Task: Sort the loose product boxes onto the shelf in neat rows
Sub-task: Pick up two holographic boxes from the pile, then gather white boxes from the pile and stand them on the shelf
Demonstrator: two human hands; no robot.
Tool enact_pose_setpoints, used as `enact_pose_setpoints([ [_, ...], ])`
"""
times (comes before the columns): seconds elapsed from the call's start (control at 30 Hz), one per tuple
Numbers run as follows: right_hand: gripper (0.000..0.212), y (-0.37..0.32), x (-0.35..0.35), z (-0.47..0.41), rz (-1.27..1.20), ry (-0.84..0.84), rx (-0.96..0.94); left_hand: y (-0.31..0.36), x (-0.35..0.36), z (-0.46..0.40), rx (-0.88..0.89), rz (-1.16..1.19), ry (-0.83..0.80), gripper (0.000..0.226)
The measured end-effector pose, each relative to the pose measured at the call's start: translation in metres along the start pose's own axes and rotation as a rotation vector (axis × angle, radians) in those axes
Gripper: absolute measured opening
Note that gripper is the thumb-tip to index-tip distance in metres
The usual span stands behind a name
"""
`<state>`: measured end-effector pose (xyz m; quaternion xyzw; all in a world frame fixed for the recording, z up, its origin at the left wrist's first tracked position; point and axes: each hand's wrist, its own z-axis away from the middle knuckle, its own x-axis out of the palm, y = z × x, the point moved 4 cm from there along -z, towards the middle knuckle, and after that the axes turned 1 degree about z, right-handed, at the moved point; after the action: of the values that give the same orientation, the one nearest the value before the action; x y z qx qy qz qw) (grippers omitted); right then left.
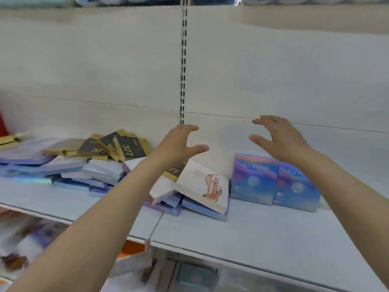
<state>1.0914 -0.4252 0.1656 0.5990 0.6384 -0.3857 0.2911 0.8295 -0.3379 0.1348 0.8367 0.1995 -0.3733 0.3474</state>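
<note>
Both hands, left (pixel 179 144) and right (pixel 280 140), are spread apart and hold nothing. 2 blue boxes (pixel 273 182) stand on the shelf (pixel 263 232). Left of them lies the pile (pixel 101 165). Next, I think, grab a box there.

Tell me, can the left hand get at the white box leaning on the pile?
Probably yes. The left hand hovers open just above the white box, which lies on top of the pile with nothing covering its face.
</note>
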Motion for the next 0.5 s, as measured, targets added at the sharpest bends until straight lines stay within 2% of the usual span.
enact_pose_setpoints([
  [0.2, 0.055, -0.172, 0.002, 0.017, -0.323, -0.033, -0.147, -0.076, -0.129, 0.097, -0.091, 0.372, 0.035, 0.077],
  [0.4, 0.071, -0.304, 0.044, 0.033, -0.485, -0.126, -0.224, -0.156, -0.200, 0.184, -0.153, 0.375, 0.072, 0.082],
  [0.5, 0.068, -0.358, 0.069, 0.027, -0.534, -0.171, -0.259, -0.193, -0.226, 0.211, -0.182, 0.373, 0.096, 0.078],
])
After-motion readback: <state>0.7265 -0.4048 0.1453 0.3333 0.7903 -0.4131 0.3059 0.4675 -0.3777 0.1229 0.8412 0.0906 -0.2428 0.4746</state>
